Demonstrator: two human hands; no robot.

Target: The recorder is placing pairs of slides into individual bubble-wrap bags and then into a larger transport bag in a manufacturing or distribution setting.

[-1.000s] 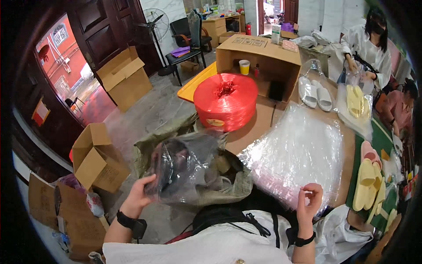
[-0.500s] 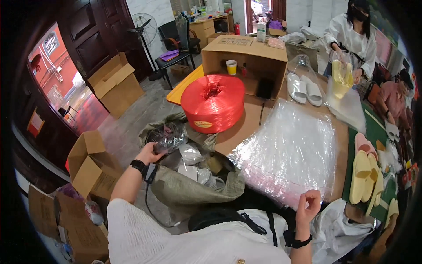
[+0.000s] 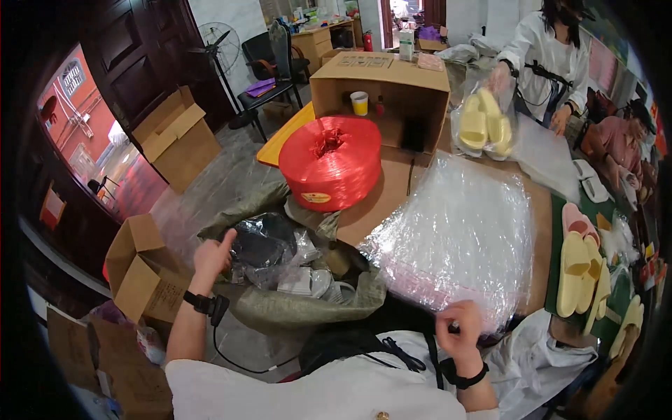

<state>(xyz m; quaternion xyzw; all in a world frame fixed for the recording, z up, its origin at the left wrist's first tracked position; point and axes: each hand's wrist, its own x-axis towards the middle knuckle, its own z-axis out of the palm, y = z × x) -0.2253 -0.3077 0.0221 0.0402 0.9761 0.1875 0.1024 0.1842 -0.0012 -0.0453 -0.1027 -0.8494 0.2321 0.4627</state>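
Note:
My left hand (image 3: 212, 260) is at the left rim of an olive woven sack (image 3: 301, 308), its thumb raised and apart from the fingers. Right beside it, a dark item in clear plastic wrap (image 3: 264, 240) lies on top of the sack's contents. White plastic-wrapped packages (image 3: 295, 281) fill the space next to it. My right hand (image 3: 460, 329) is curled over the pink near edge of a stack of clear plastic bags (image 3: 465, 224). Its fingers are closed, and whatever they may hold is hidden.
A big red roll of plastic twine (image 3: 330, 164) stands on the table before an open cardboard box (image 3: 381, 73). Across the table, a person holds bagged yellow slippers (image 3: 483, 126). More yellow slippers (image 3: 574, 269) lie at the right. Cartons (image 3: 143, 269) stand on the floor at left.
My left hand has moved left, away from the dark wrapped item, which now rests in the sack. My right hand has shifted left. The person opposite has lifted the bagged slippers leftward.

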